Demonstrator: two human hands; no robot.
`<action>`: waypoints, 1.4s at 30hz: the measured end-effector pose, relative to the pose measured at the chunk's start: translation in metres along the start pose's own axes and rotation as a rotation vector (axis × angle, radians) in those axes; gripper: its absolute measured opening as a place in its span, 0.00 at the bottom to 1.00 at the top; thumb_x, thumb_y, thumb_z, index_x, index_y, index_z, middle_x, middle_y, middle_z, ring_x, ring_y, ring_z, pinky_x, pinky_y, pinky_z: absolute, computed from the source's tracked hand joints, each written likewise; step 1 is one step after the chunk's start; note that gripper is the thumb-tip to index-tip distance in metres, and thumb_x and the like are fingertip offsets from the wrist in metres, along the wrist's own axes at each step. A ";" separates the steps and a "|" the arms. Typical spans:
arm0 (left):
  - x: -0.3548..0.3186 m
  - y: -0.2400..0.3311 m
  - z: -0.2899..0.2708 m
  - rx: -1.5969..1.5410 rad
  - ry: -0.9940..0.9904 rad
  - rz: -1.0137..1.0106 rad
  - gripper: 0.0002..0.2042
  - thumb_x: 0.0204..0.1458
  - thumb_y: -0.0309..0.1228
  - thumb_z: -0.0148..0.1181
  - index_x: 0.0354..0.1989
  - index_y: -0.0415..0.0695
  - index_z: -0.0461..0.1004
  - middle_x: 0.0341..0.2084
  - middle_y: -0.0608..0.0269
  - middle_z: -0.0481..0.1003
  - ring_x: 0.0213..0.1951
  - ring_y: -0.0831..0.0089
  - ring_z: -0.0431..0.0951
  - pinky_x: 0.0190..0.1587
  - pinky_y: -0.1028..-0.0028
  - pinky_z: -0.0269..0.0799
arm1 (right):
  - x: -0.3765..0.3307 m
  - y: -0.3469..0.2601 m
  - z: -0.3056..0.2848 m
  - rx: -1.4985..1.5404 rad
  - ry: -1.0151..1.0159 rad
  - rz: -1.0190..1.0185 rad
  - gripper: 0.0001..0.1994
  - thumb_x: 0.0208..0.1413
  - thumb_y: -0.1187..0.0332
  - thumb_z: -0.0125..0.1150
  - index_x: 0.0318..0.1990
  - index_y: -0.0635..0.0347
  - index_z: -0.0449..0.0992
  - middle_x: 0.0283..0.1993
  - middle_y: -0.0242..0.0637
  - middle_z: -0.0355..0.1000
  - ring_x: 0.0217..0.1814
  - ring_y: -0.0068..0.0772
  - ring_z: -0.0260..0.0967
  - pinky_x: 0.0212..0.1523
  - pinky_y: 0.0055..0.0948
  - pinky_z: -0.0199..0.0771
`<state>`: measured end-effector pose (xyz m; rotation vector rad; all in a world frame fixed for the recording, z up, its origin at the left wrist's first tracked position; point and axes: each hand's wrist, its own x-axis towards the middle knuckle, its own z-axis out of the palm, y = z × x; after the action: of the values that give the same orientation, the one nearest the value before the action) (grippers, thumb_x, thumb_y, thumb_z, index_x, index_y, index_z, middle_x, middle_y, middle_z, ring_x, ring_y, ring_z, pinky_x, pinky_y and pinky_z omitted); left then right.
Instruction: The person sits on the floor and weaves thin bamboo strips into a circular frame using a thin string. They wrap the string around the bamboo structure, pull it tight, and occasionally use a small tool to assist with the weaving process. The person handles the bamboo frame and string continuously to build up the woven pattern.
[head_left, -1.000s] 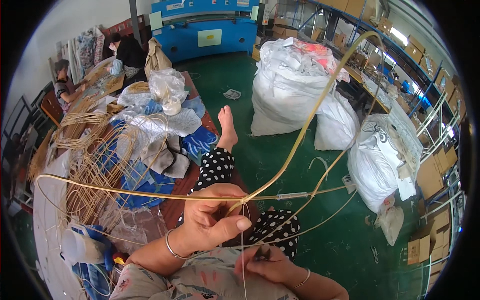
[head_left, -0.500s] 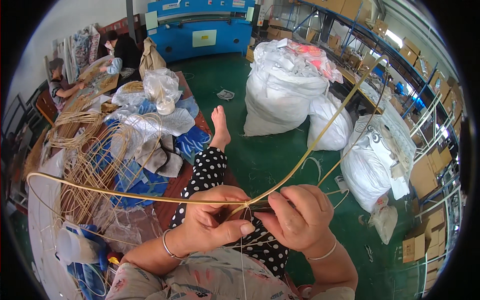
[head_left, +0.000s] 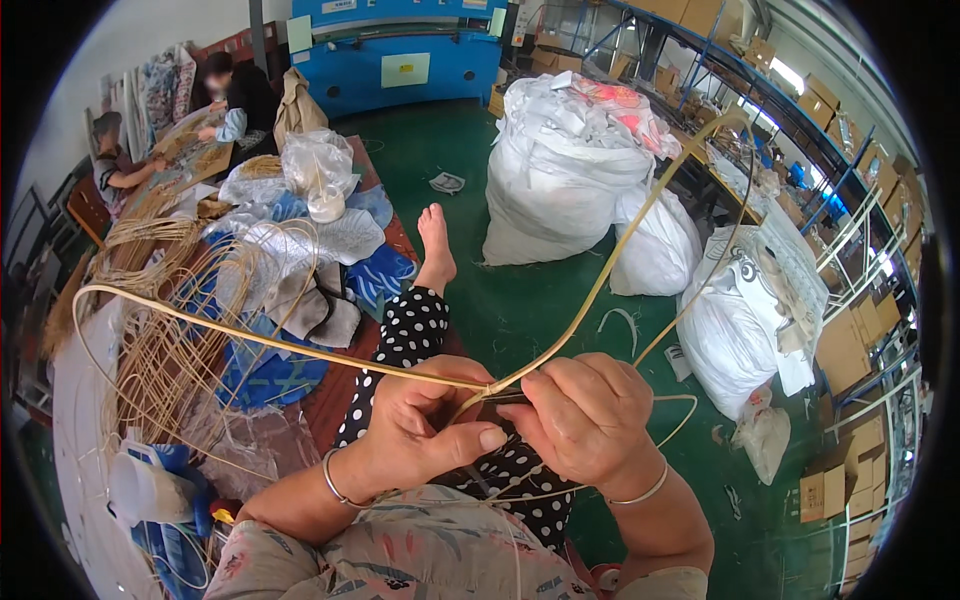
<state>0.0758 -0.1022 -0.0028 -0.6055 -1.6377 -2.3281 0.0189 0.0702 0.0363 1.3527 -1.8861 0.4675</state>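
Observation:
Long pale rattan strips (head_left: 300,347) cross just in front of my chest, one arm running left in a wide loop, another (head_left: 640,215) rising to the upper right. My left hand (head_left: 425,425) pinches the crossing point between thumb and fingers. My right hand (head_left: 590,415) meets it from the right, fingers closed on the same strips. Thinner strands hang below my hands. My leg in black trousers with white dots (head_left: 415,335) stretches forward, bare foot (head_left: 437,245) on the green floor.
A heap of rattan coils (head_left: 160,350), plastic bags and blue cloth covers the low table at left. Big white sacks (head_left: 565,170) stand ahead and at right (head_left: 740,320). Two people work at the far left. A blue machine is at the back, shelves with cartons at right.
My right hand rose from my lap and joined my left hand at the crossing of the strips. The strip loop shifted slightly.

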 end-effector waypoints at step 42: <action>0.059 0.041 0.014 1.022 0.119 0.832 0.14 0.38 0.28 0.63 0.33 0.35 0.70 0.28 0.51 0.71 0.29 0.56 0.71 0.36 0.67 0.68 | 0.037 0.048 0.013 1.086 0.897 0.858 0.07 0.50 0.70 0.56 0.31 0.61 0.65 0.26 0.43 0.70 0.19 0.21 0.60 0.16 0.16 0.56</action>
<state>0.0433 -0.1006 0.0621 -0.6707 -1.7493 -0.7852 -0.0361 0.0557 0.0615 0.5150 -1.2794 2.3070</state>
